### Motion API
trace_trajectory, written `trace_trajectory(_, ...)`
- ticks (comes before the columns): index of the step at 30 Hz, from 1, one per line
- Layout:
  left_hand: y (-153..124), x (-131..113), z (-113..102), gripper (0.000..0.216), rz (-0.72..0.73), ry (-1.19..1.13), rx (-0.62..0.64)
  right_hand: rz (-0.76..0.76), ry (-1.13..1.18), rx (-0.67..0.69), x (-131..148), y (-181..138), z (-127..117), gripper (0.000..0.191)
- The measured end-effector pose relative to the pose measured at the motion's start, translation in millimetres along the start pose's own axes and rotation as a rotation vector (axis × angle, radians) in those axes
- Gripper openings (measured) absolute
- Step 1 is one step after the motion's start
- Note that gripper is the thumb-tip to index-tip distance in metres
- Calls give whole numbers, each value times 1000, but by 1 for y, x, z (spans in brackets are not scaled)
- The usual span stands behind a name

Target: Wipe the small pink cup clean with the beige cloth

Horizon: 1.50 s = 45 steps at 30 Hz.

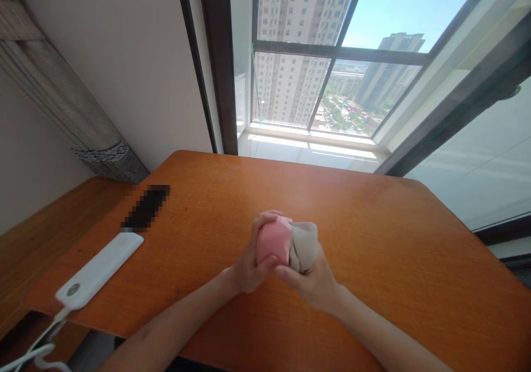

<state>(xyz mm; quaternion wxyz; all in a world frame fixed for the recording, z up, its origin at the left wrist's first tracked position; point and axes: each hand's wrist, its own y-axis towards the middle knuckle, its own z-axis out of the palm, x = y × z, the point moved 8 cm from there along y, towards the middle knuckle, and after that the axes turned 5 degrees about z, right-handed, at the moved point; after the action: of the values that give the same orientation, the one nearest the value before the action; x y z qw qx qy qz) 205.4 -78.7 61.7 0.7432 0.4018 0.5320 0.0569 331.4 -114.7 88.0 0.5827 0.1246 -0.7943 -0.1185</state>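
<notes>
The left arm (pixel 178 321) and right arm (pixel 384 330) slant inward. The left hand (pixel 248 267) curls, fingers arched opposite its thumb; the right hand (pixel 317 280) cups, fingers mostly hidden, thumb tips close together.

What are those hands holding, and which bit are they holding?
The left hand holds a pink, cloth-like bundle by its left side; the right hand holds the adjoining pale grey bundle by its right side.
</notes>
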Motion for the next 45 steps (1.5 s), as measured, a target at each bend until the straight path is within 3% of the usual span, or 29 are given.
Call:
trace_trajectory(3, -3, 20, 9, 61, -391, -429, -45, -503, -381, 84, 29, -14, 15, 39)
trace_trajectory(5, -6, 32, 15, 59, -614, -565, -36, -693, -550, 130, 34, -22, 26, 36)
trace_trajectory(8, -8, 44, 14, 57, -800, -598, -55, -696, -627, 191, 28, -19, 30, 33)
trace_trajectory(11, -8, 50, 8, 69, -831, -592, -117, -514, -499, 192, 21, -7, 19, 24)
trace_trajectory(14, -2, 42, 0, 81, -633, -411, -84, -66, -166, 66, 0, 13, -6, 24)
trace_trajectory(17, 4, 19, -5, 97, -229, 35, 69, 413, 335, -68, -30, 16, -18, 34)
trace_trajectory(20, 0, 6, 4, 124, 93, 417, 251, 674, 754, -86, -46, 11, -5, 41)
trace_trajectory(23, -2, 4, 5, 122, 242, 578, 265, 775, 874, -77, -52, 4, 8, 43)
trace_trajectory(25, -3, 1, 4, 114, 292, 556, 206, 698, 792, -102, -50, 3, 7, 44)
trace_trajectory(27, -2, 1, -1, 103, 231, 423, 98, 533, 601, -97, -42, 3, 2, 46)
trace_trajectory(30, -3, 17, -4, 86, -107, 20, -34, 154, 221, -4, -16, 5, -1, 45)
trace_trajectory(33, -10, 34, 9, 75, -473, -430, -44, -298, -179, 91, 13, -3, 5, 50)
trace_trajectory(35, -15, 43, 17, 70, -677, -592, -21, -535, -412, 125, 22, -10, 12, 48)
trace_trajectory(37, -19, 50, 20, 70, -833, -633, -4, -662, -574, 161, 22, -14, 19, 41)
trace_trajectory(39, -20, 55, 16, 72, -905, -614, -35, -687, -639, 199, 17, -14, 22, 34)
trace_trajectory(41, -17, 56, 12, 76, -911, -587, -69, -608, -586, 209, 12, -10, 20, 28)
trace_trajectory(43, -11, 51, 8, 81, -825, -529, -78, -387, -418, 157, 4, 1, 9, 26)
trace_trajectory(45, -2, 40, -2, 84, -610, -358, -72, -30, -164, 70, -14, 11, -4, 29)
